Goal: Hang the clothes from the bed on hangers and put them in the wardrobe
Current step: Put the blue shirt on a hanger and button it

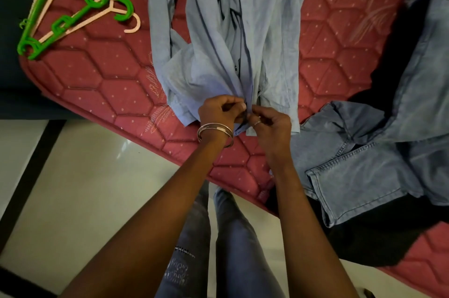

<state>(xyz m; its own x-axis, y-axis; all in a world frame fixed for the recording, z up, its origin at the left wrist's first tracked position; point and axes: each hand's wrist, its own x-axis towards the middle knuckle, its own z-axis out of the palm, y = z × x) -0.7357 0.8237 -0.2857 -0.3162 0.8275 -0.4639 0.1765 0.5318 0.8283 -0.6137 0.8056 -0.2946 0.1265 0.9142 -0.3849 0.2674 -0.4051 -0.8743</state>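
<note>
Both hands (220,110) (269,122) pinch shirt (218,30) placket; button hidden; collar cut off

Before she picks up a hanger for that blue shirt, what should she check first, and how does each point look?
1. Shirt lies flat on the bed: ok, spread lengthwise, though creased.
2. Front buttoned: not ok; left hand and right hand both pinch the front strip near the hem.
3. Hangers within reach: ok; a green hanger and a pink hanger lie at the bed's corner.
4. Hangers separate: not ok, they overlap.
5. Jeans clear of the shirt: cannot tell; they lie close beside its hem.
6. Wardrobe open: cannot tell, not in view.
</note>
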